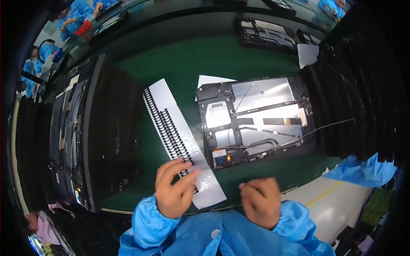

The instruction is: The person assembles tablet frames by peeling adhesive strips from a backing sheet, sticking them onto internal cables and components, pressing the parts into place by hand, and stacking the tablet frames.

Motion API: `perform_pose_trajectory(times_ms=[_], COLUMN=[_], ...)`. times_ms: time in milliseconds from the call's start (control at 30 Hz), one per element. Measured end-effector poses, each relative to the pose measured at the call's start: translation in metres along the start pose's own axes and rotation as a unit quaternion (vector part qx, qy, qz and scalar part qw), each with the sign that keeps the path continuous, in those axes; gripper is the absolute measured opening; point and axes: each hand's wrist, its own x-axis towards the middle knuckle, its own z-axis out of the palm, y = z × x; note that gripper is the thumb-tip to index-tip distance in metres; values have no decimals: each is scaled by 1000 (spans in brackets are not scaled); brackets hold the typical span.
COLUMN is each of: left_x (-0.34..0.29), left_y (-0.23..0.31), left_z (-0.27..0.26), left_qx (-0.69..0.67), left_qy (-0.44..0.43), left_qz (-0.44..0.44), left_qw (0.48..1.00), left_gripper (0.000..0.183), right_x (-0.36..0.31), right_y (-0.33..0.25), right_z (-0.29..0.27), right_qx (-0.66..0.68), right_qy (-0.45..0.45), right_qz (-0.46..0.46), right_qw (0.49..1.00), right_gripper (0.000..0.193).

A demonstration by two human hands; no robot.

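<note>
A white sheet (205, 181) with rows of small black stickers lies at a slant on the green bench. My left hand (174, 190) is over its lower part, fingers bent and apart, with nothing visible between them; whether the fingertips touch the sheet I cannot tell. To the right, near the bench's front edge, my right hand (261, 202) is curled with thumb and fingertips together and slightly blurred. Anything in its pinch is too small to make out. Beyond both hands an opened tablet-like device (267, 143) lies flat, showing silver plates, dark flex strips and thin wires.
Stacked black device housings (70, 128) stand on the left, and dark stacked trays (358, 102) on the right. Another opened device (267, 33) lies at the far side. White paper (209, 80) pokes out behind the near device. Co-workers in blue (77, 17) sit at the far left.
</note>
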Motion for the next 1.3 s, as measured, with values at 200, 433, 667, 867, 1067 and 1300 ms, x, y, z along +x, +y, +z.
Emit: perform_pose_trajectory(times_ms=[200,433,667,867,1067,1300], left_x=[-39,-46,-46,-35,15,90], left_y=[-23,-24,-23,-18,35,71], left_z=[11,14,15,15,0,76], left_qx=[34,61,55,53,-1,-85], left_qy=[-97,-76,-81,-98,-59,-172], left_qz=[-77,-64,-72,-100,-31,148], left_qw=[992,993,993,989,998,970], left_gripper=[34,32,31,29,27,26], right_x=[3,-8,-8,9,5,28], right_y=[-19,-35,-36,-27,45,95], right_z=[70,101,105,44,-54,-84], right_qx=[35,-57,74,287,170,9], right_qy=[-42,-72,-22,-39,104,115], right_qz=[6,-62,-13,-24,172,158], right_qw=[998,994,997,957,965,981], right_gripper=[11,12,10,12,8,9])
